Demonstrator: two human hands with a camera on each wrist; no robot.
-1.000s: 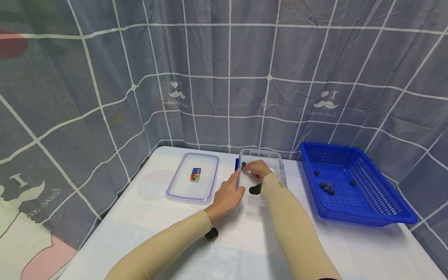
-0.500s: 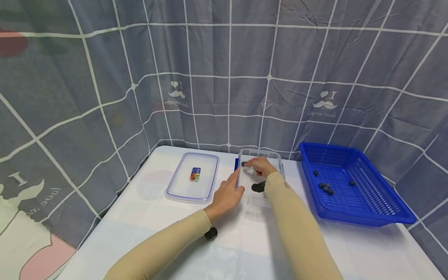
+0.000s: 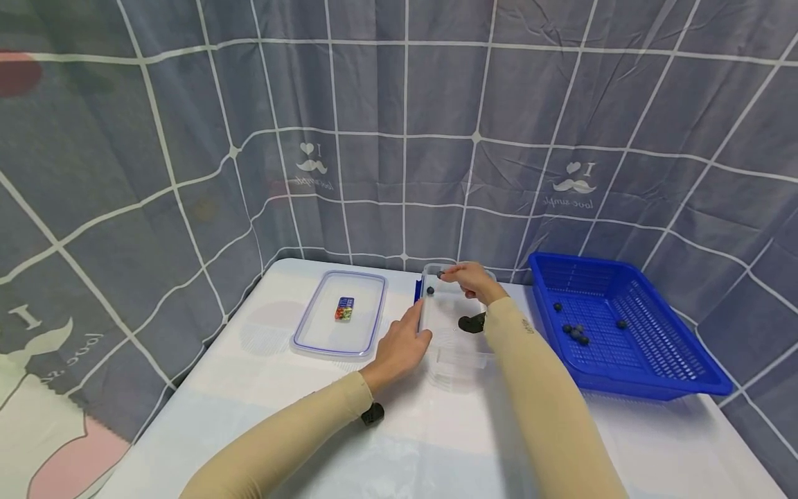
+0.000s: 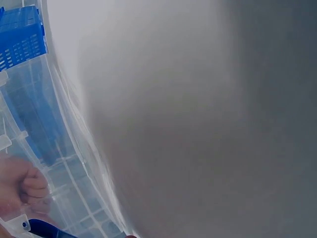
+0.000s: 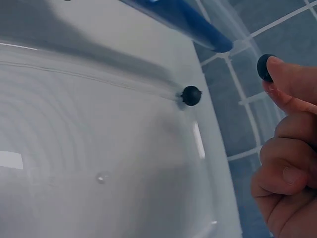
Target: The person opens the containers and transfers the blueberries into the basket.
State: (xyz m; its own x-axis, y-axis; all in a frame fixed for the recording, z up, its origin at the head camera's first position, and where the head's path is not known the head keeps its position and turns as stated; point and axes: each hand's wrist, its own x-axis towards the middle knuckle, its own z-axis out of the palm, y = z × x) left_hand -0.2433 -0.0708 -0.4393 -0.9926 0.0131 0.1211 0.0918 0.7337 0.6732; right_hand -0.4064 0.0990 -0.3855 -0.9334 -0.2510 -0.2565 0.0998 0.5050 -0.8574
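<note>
A clear plastic container [image 3: 445, 315] stands at the back of the table. My right hand [image 3: 472, 279] is over its far end and pinches a dark blueberry [image 5: 263, 68] between thumb and forefinger; the other fingers are curled. Another blueberry [image 5: 191, 95] lies in a corner of the container, on the left in the head view. My left hand [image 3: 399, 351] touches the container's left side near its blue latch [image 3: 418, 290], with the forefinger straight. The left wrist view shows little of that hand.
To the right stands a blue basket [image 3: 648, 315] with several blueberries [image 3: 575, 333] inside. A clear lid [image 3: 318, 329] with a blue seal and a colourful label [image 3: 344, 309] lies on the left. A grey grid-patterned curtain [image 3: 374, 166] hangs behind the table.
My right hand has moved away from the container's left corner, up and to the right, with one blueberry in its pinch. The other blueberry stays in the corner. My left hand keeps its place.
</note>
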